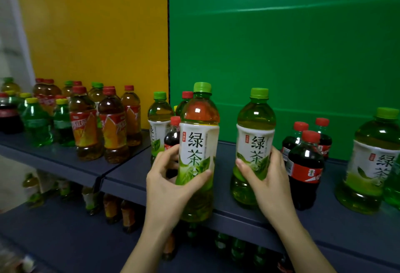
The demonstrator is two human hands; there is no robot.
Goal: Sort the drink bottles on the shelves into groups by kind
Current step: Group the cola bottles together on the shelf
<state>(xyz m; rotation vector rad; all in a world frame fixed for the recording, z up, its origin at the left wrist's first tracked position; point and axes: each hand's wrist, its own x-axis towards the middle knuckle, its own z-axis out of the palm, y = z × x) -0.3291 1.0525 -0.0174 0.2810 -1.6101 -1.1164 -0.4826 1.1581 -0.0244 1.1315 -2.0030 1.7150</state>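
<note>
- Fingers (pixel 200 175) of the left hand (pixel 166 188) wrap around a green tea bottle (pixel 198 153) in the middle of the frame. The thumb lies across its white label, and the grip is tight.
- It is hard to tell if this bottle stands on the shelf (pixel 337 225) or is held just in front of its edge.
- The right hand (pixel 268 184) is closed around a second green tea bottle (pixel 254 149), just right of the first one. This bottle stands upright on the shelf.
- Cola bottles (pixel 305 169) with red caps stand near the right hand.
- Another green tea bottle (pixel 370 164) stands at the right edge of the frame.
- Brown tea bottles (pixel 86 125) with red labels stand in the left part of the frame, in front of a yellow wall (pixel 93 24).
- Green soda bottles (pixel 36 121) with yellow caps stand at the far left.
- More bottles on the lower shelf (pixel 65 240) look dark and blurry.
</note>
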